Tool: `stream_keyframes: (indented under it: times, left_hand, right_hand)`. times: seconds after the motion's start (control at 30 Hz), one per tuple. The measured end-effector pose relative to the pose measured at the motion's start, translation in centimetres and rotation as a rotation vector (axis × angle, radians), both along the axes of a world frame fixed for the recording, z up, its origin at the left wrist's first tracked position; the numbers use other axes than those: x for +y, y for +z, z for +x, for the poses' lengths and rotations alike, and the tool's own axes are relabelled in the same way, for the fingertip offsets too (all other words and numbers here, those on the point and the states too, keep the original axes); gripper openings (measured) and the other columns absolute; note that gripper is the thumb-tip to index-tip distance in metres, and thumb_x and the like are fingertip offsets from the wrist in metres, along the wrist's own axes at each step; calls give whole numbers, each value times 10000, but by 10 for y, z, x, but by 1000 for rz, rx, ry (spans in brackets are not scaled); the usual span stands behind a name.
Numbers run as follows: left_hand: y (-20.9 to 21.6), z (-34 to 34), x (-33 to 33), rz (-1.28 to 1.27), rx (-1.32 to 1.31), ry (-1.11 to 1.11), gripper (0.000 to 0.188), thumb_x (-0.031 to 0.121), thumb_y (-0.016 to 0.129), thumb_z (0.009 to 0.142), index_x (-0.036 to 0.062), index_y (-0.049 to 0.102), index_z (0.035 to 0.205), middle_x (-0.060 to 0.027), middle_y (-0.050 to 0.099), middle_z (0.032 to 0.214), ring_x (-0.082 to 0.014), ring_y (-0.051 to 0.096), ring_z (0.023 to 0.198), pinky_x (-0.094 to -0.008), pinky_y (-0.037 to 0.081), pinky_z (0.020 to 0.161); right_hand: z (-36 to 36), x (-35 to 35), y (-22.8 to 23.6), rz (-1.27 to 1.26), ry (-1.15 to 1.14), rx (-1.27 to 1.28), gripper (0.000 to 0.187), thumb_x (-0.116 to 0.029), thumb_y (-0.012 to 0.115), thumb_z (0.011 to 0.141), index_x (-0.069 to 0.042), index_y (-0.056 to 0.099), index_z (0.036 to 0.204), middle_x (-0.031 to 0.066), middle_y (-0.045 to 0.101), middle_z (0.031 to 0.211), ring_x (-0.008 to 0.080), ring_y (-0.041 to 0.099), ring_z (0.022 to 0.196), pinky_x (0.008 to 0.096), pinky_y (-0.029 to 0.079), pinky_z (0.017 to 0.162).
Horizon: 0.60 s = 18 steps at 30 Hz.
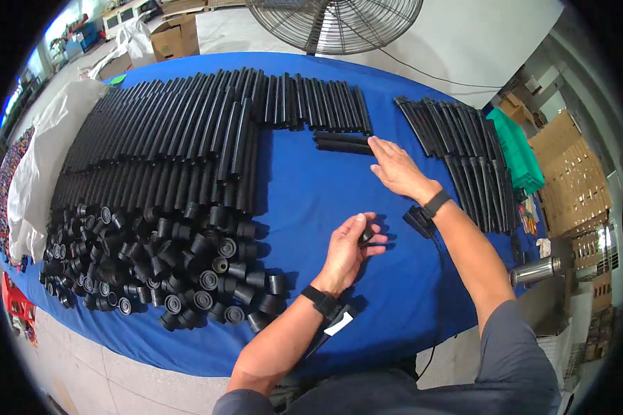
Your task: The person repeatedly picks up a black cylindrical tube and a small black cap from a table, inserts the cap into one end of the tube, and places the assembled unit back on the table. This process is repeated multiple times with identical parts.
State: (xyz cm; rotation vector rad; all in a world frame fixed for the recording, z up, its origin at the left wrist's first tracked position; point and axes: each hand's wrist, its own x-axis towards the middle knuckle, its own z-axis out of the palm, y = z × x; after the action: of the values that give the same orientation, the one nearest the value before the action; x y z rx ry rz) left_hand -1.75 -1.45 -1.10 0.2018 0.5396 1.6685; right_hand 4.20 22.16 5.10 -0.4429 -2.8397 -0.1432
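Curled fingers close my left hand [349, 252] around a small black piece [365, 237], mostly hidden, perhaps a cap. Farther off and to the right, my right hand [399, 169] lies with its fingers stretched out and close together. Its fingertips touch the right end of two or so black tubes [341, 142] lying crosswise on the blue cloth [304, 187]. Beyond them stands a row of black tubes [325, 104] side by side. Many more tubes [159, 124] lie stacked at the left, with a heap of round black caps [204, 277] in front.
At the right lie black tubes with wider ends [457, 131], beside a green crate [516, 151]. A small black device [419, 223] with a cable sits under my right forearm. A steel flask [535, 271] is at the right edge, a fan [336, 24] behind the table.
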Motion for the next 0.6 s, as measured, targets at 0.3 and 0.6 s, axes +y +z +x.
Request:
stream_keyframes:
  times: [0.3, 0.6]
  left_hand:
    - [0, -3, -5, -31, 36, 12, 433, 390, 508, 1094, 13, 595, 1291, -103, 672, 1039, -212, 717, 855, -340, 625, 718]
    - [-3, 1, -6, -17, 182, -110, 266, 159, 573, 1018, 10, 610, 1235, -82, 687, 891, -141, 651, 718, -271, 525, 584]
  right_hand:
    - [-11, -28, -3, -91, -57, -68, 655, -157, 708, 907, 29, 445, 1478, 241, 563, 1353, 425, 527, 1253, 501, 421, 1072]
    - [45, -61, -23, -293, -23, 128, 282, -151, 682, 946, 8, 634, 1174, 176, 623, 1039, 398, 603, 987, 462, 502, 855]
